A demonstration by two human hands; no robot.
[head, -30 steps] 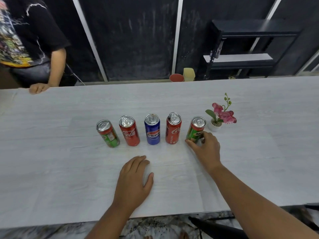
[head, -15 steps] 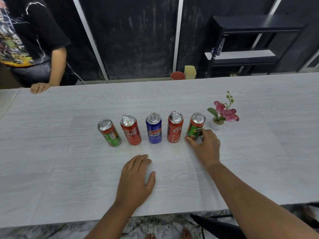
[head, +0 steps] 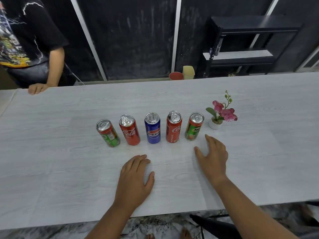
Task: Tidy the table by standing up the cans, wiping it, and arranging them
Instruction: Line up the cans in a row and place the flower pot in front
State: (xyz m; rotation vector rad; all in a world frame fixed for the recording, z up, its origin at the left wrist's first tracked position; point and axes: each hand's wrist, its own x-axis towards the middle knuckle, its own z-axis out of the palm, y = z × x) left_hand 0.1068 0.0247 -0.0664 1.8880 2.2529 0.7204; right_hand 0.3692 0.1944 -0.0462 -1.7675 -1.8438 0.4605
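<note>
Several cans stand upright in a row across the middle of the pale wooden table: a green can at the left, a red cola can, a blue Pepsi can, a second red cola can and a green Milo can at the right. My right hand hovers open just in front of the Milo can, apart from it. My left hand rests flat on the table in front of the row, holding nothing.
A small white pot with a pink flower stands right of the cans. Another person leans a hand on the table's far left edge. A black shelf, a red cup and a yellow cup lie beyond the table.
My right hand let go of the Milo can and drew back toward me. The left hand stayed flat on the table. The cans kept their places.
</note>
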